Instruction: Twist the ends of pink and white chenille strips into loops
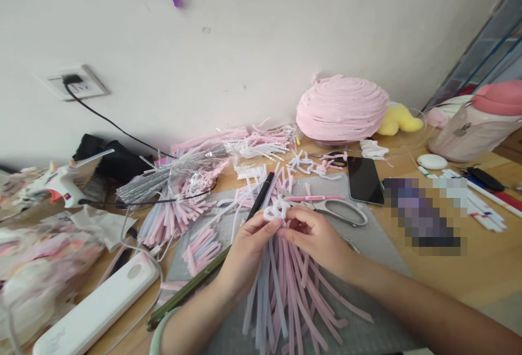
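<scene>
My left hand (255,238) and my right hand (320,241) meet over the grey mat (379,251). Between their closed fingertips is a white fuzzy pipe cleaner (272,212) bent into small loops. Below the hands, long pink and pale grey pipe cleaners (291,295) fan out towards the front. A black marker (263,194) lies just beyond my left hand. Grey-handled scissors (346,211) rest beyond my right hand, partly hidden by it. Short pink and bluish pieces (203,250) are piled left of my left hand, near a long olive-green rod (191,292).
A white glue gun (67,184) with a cord stands at left, behind a white power bank (100,303). Bundled pipe cleaners (175,208) lie at back left. A large pink wrapped dome (342,107) stands by the wall. A phone (365,180) and several white pens (481,208) lie right.
</scene>
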`<state>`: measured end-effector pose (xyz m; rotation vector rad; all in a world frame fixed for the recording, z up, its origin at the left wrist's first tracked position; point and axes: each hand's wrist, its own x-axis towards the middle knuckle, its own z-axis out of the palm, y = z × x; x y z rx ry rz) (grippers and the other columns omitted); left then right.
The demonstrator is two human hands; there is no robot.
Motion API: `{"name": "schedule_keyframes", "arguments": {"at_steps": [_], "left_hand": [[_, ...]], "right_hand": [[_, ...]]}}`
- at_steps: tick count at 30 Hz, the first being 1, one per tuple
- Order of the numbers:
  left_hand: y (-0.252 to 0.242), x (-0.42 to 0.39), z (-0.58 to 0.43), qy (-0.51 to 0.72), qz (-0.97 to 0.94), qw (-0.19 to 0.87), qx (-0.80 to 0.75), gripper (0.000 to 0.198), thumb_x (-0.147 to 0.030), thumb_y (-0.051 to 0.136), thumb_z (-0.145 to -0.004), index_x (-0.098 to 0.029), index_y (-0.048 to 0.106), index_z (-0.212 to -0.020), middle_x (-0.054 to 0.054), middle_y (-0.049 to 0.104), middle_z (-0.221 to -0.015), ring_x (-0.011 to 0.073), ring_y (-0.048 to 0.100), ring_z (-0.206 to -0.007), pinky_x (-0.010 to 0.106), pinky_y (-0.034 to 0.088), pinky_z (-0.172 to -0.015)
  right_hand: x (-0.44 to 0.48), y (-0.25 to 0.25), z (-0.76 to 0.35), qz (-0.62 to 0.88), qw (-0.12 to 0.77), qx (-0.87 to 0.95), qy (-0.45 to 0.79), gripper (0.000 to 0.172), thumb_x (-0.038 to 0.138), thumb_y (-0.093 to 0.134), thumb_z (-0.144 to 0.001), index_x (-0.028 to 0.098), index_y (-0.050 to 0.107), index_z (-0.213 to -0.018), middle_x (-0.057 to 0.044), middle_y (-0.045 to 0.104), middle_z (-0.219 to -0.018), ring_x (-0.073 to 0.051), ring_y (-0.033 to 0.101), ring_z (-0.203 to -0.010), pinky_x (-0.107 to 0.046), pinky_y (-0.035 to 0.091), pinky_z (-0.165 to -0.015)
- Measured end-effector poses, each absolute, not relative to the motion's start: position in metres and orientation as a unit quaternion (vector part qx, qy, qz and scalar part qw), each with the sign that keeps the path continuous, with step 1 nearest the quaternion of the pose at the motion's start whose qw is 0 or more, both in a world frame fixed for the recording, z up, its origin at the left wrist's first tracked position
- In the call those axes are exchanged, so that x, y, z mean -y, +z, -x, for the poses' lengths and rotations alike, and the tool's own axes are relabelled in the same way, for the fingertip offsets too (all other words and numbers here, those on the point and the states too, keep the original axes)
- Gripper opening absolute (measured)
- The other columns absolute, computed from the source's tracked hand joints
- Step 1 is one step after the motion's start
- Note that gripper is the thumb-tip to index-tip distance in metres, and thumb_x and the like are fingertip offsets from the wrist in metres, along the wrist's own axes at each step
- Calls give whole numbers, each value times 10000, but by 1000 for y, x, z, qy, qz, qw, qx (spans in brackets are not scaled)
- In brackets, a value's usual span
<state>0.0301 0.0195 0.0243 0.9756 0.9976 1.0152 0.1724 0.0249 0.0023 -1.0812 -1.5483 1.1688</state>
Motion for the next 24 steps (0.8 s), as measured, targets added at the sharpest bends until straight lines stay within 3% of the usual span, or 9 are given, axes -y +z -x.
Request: {"name": "schedule_keyframes", "arguments": {"at_steps": [5, 8, 10, 15, 21, 24], "left_hand": [[26, -22, -28, 434, -440, 650, -442, 167, -271, 612, -715, -143, 661, -811, 46, 650, -852, 185, 552, -873, 304, 387, -819], [28, -28, -22, 401, -471, 649, -442, 161, -283, 650, -672, -142, 645, -750, 12, 624, -727, 152, 548, -734, 276, 406, -713], [31, -32, -17, 376, -480, 661, -437, 165, -291, 660, -659, -143, 634, -727, -6, 605, -661, 127, 531, -643, 261, 404, -659], [39, -38, -11, 341, -496, 678, -422, 127, -239, 686, -638, -140, 609, -659, -24, 590, -611, 103, 522, -610, 231, 391, -655], [38, -35, -12, 377, -390, 737, -403, 105, -216, 662, -683, -129, 604, -694, -1, 598, -679, 75, 484, -607, 196, 373, -610], [37, -33, -14, 385, -361, 759, -380, 94, -203, 653, -698, -138, 587, -716, -1, 601, -699, 79, 506, -643, 203, 388, -647]], "right_hand": [[-24, 5, -173, 425, 410, 637, 495, 269, 350, 551, -776, 162, 529, -585, 18, 454, -599, -104, 430, -608, -226, 331, -572], [-24, 10, -177, 437, 351, 601, 569, 270, 365, 586, -743, 155, 529, -582, 45, 400, -514, -73, 367, -496, -213, 267, -479], [-24, 13, -178, 433, 333, 589, 595, 256, 362, 596, -735, 150, 548, -599, 41, 443, -511, -65, 375, -474, -209, 259, -459], [-25, 11, -180, 412, 358, 523, 655, 255, 382, 601, -732, 146, 563, -641, 51, 442, -496, -47, 363, -424, -195, 254, -415], [-26, 6, -178, 385, 380, 480, 690, 247, 342, 678, -664, 159, 625, -821, 31, 517, -617, -50, 404, -467, -191, 318, -442], [-26, 6, -177, 388, 404, 529, 637, 199, 346, 662, -679, 167, 658, -766, -14, 585, -769, -71, 452, -554, -200, 348, -481]]}}
